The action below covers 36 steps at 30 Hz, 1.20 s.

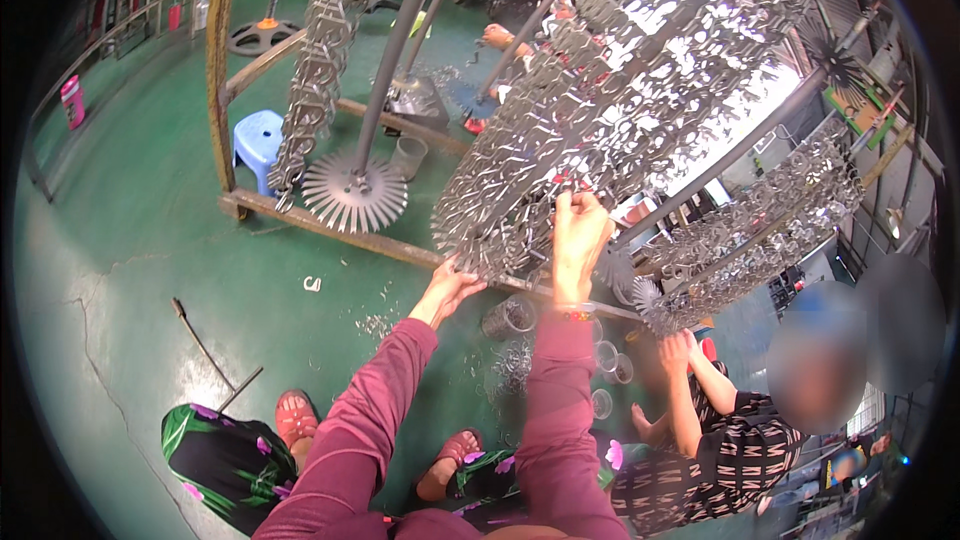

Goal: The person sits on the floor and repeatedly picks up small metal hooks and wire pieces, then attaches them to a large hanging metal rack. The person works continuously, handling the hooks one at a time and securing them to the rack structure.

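L hand [448, 290] + R hand [580, 240] up at hook bundle [610, 90]

Hook bundle = dense mass of bent metal pcs, hanging tilted, centre to upper right of view, lower end nr the wooden bar [390, 252] of a floor-standing frame. R hand is raised against its lower part, fingers bunched in a pinch; can't tell if a pc is btwn them. L hand is at the bundle's lower-left edge, fingers half curled, thumb apart; can't tell if it grips anything. Maroon sleeves [370, 390] on both arms, bracelet [577, 314] on R wrist.

To the left: hook column [322, 60] hanging, slotted disc [330, 195] on a pole beside it, blue stool [260, 140] behind.

Floor below: clear tub [508, 316] w/ metal pcs, heap of metal pcs [513, 368] just beside, clear cups [604, 356] to the right. Scattered bits [375, 324] + one pale hook [312, 284] lie left of the hands, T-shaped rod [203, 343] further left, nr the wearer's foot [296, 418].

Right: co-worker in patterned black top [750, 455], hands together at lower end of 2nd hook rack [760, 215]. Another person's hand [498, 36] shows beyond the bundle
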Each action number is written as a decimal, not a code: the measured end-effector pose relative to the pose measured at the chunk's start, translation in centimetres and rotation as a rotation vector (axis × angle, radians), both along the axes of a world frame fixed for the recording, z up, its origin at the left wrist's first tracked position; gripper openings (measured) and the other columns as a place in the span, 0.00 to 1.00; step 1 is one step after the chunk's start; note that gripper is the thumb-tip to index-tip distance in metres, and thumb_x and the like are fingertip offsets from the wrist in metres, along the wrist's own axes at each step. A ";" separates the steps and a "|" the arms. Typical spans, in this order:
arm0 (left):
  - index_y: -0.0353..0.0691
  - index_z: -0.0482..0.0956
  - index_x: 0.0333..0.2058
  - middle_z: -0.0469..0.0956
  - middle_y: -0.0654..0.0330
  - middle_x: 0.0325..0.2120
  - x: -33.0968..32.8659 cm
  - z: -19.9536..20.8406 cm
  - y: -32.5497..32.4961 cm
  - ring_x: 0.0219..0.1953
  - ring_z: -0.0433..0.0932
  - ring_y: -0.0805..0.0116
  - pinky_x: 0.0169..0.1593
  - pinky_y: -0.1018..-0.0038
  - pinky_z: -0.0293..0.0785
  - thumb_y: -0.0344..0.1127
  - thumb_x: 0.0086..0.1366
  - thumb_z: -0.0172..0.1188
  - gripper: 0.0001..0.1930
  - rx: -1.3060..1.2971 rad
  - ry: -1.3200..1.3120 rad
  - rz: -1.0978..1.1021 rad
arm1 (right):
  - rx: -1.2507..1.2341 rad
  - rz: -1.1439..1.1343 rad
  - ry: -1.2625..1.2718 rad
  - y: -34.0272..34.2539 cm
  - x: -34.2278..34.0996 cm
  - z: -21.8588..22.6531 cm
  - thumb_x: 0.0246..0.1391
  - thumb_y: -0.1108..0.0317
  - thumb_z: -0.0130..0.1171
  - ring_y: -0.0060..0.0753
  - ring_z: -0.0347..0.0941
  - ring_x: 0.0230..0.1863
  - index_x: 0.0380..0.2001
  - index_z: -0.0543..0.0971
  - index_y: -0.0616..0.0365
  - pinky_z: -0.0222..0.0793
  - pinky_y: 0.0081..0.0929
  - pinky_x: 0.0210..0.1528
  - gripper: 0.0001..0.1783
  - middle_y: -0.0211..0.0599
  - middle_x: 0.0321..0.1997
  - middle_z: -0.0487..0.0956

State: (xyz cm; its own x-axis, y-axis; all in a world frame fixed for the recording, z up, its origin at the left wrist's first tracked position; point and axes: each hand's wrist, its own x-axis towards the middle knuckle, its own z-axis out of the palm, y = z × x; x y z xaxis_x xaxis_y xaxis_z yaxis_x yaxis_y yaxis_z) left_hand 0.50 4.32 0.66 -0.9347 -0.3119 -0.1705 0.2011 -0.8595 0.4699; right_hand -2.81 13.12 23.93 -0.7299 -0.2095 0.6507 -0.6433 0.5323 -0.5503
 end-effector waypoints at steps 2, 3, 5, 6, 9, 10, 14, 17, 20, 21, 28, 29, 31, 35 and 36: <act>0.42 0.36 0.65 0.69 0.44 0.44 0.1 0.6 0.1 0.41 0.76 0.55 0.49 0.58 0.78 0.11 0.57 0.45 0.42 0.006 -0.018 0.005 | -0.013 -0.007 0.071 0.0 -0.6 -0.4 0.52 0.64 0.56 0.21 0.68 0.13 0.22 0.76 0.67 0.63 0.26 0.18 0.15 0.35 0.11 0.73; 0.42 0.35 0.65 0.69 0.44 0.45 0.2 0.5 0.0 0.40 0.76 0.55 0.49 0.58 0.78 0.11 0.57 0.45 0.42 0.004 -0.020 0.002 | -0.022 -0.001 0.085 0.1 -0.5 -0.4 0.52 0.64 0.56 0.21 0.67 0.13 0.22 0.77 0.67 0.63 0.26 0.18 0.14 0.35 0.11 0.73; 0.42 0.34 0.65 0.68 0.44 0.46 -0.2 0.6 0.1 0.40 0.76 0.55 0.48 0.58 0.78 0.12 0.57 0.45 0.42 0.009 -0.008 -0.010 | -0.066 0.025 0.046 0.3 -0.6 -0.3 0.52 0.64 0.57 0.20 0.66 0.13 0.23 0.77 0.67 0.61 0.25 0.18 0.14 0.35 0.12 0.73; 0.42 0.34 0.65 0.68 0.44 0.46 0.0 0.4 -0.1 0.40 0.76 0.55 0.48 0.57 0.78 0.11 0.57 0.46 0.42 0.005 -0.005 -0.003 | -0.067 0.030 0.005 0.2 0.0 -0.2 0.53 0.64 0.57 0.29 0.69 0.15 0.24 0.77 0.67 0.63 0.29 0.20 0.14 0.39 0.13 0.74; 0.41 0.36 0.65 0.67 0.44 0.48 0.2 0.3 -0.3 0.43 0.75 0.55 0.48 0.57 0.77 0.11 0.56 0.47 0.43 -0.014 0.002 0.011 | -0.108 0.047 -0.035 0.7 1.6 0.2 0.53 0.62 0.59 0.36 0.74 0.16 0.28 0.79 0.66 0.66 0.31 0.22 0.14 0.41 0.15 0.76; 0.41 0.37 0.65 0.66 0.45 0.49 0.2 0.5 -0.4 0.44 0.75 0.54 0.48 0.57 0.77 0.12 0.55 0.48 0.42 -0.027 -0.002 0.014 | -0.177 0.071 -0.083 1.4 2.1 0.1 0.53 0.63 0.60 0.28 0.71 0.15 0.28 0.79 0.65 0.63 0.26 0.18 0.13 0.37 0.14 0.75; 0.38 0.36 0.65 0.66 0.45 0.50 1.0 -0.2 -0.9 0.48 0.73 0.56 0.53 0.57 0.72 0.21 0.55 0.57 0.45 -0.160 0.061 0.028 | -0.427 0.227 -0.287 5.9 3.4 -3.3 0.54 0.68 0.60 0.14 0.65 0.11 0.33 0.79 0.64 0.56 0.13 0.11 0.09 0.32 0.17 0.76; 0.38 0.30 0.64 0.64 0.43 0.50 1.2 -0.2 -2.0 0.48 0.72 0.54 0.56 0.53 0.69 0.18 0.56 0.55 0.47 -0.168 0.070 0.073 | -0.464 0.222 -0.552 8.2 4.3 -7.8 0.55 0.69 0.58 0.16 0.67 0.12 0.39 0.78 0.66 0.55 0.13 0.10 0.12 0.36 0.20 0.77; 0.37 0.37 0.63 0.67 0.46 0.49 0.8 -0.9 -2.7 0.49 0.72 0.54 0.54 0.53 0.72 0.14 0.57 0.49 0.40 -0.134 0.146 0.064 | -0.460 0.269 -0.728 8.3 4.3 -11.1 0.56 0.70 0.56 0.19 0.69 0.12 0.46 0.76 0.66 0.53 0.13 0.08 0.15 0.38 0.23 0.78; 0.37 0.38 0.63 0.67 0.46 0.49 0.5 -0.7 -2.3 0.49 0.72 0.54 0.54 0.54 0.72 0.14 0.57 0.49 0.39 -0.130 0.133 0.064 | -0.437 0.267 -0.704 8.0 4.3 -11.6 0.57 0.70 0.55 0.20 0.70 0.12 0.47 0.75 0.68 0.53 0.14 0.08 0.16 0.41 0.23 0.78; 0.35 0.41 0.62 0.67 0.47 0.49 0.6 -0.3 -2.0 0.48 0.73 0.55 0.53 0.58 0.74 0.14 0.57 0.48 0.37 -0.136 0.097 0.114 | -0.278 0.235 -0.711 2.9 2.6 -13.1 0.60 0.64 0.50 0.25 0.71 0.10 0.52 0.69 0.73 0.57 0.19 0.08 0.23 0.43 0.21 0.79; 0.35 0.41 0.62 0.67 0.47 0.49 0.7 -0.5 -1.8 0.48 0.73 0.55 0.53 0.58 0.74 0.14 0.57 0.48 0.37 -0.130 0.103 0.116 | -0.237 0.194 -0.677 2.3 2.1 -13.4 0.60 0.62 0.49 0.28 0.72 0.10 0.46 0.72 0.77 0.61 0.23 0.09 0.23 0.45 0.19 0.78; 0.35 0.42 0.62 0.68 0.48 0.49 0.5 -0.2 -1.6 0.48 0.73 0.55 0.53 0.58 0.74 0.14 0.57 0.48 0.36 -0.134 0.107 0.100 | -0.150 0.137 -0.646 1.5 0.5 -13.1 0.60 0.60 0.49 0.31 0.73 0.10 0.39 0.74 0.77 0.64 0.26 0.11 0.23 0.46 0.18 0.78; 0.35 0.43 0.62 0.69 0.48 0.48 0.7 -0.2 -1.1 0.47 0.74 0.57 0.52 0.60 0.74 0.15 0.57 0.48 0.36 -0.155 0.128 0.068 | -0.053 0.050 -0.538 1.0 -2.2 -13.8 0.59 0.58 0.50 0.32 0.73 0.10 0.24 0.77 0.73 0.67 0.28 0.14 0.24 0.43 0.13 0.76; 0.34 0.44 0.62 0.69 0.48 0.48 0.3 -0.2 -0.6 0.46 0.74 0.57 0.52 0.60 0.74 0.15 0.57 0.47 0.36 -0.162 0.145 0.054 | -0.015 0.034 -0.498 1.6 -3.2 -14.2 0.59 0.58 0.50 0.28 0.72 0.10 0.23 0.78 0.71 0.65 0.25 0.12 0.23 0.39 0.12 0.76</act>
State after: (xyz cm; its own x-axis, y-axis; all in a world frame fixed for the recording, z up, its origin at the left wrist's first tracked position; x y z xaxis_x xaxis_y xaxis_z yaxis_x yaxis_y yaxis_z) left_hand 0.83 3.75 0.51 -0.9271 -0.3743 0.0206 0.3198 -0.7611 0.5643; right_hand -5.96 14.75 9.76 -0.9456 -0.2322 0.2280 -0.3176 0.5053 -0.8024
